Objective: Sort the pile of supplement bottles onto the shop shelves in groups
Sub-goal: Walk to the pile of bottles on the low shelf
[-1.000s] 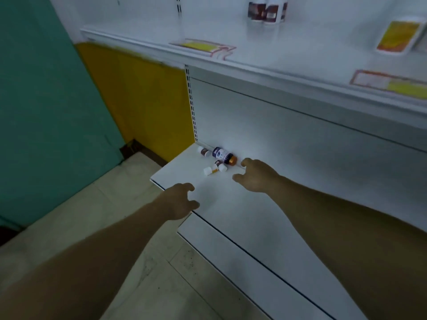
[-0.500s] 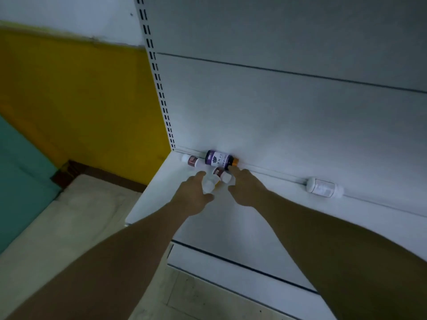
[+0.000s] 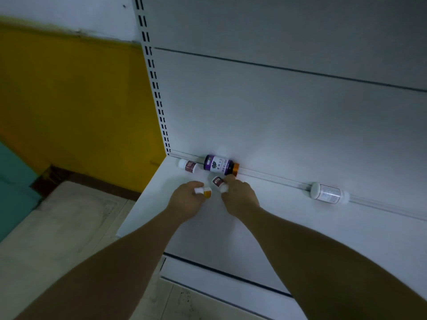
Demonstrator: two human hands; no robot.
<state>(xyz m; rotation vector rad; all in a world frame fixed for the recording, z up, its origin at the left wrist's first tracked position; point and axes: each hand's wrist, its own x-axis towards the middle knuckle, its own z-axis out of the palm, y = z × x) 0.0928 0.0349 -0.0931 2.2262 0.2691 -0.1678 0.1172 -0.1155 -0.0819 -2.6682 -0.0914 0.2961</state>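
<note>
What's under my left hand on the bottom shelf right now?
A small bottle: its white cap and orange end show past the curled fingers of the left hand. Its middle and label are covered. The right hand pinches a maroon-labelled bottle beside it.

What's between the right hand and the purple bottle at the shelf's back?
Only the small red-labelled bottle, lying just in front of the purple bottle. The right hand pinches it; the left hand holds an orange bottle. Otherwise bare shelf.
</note>
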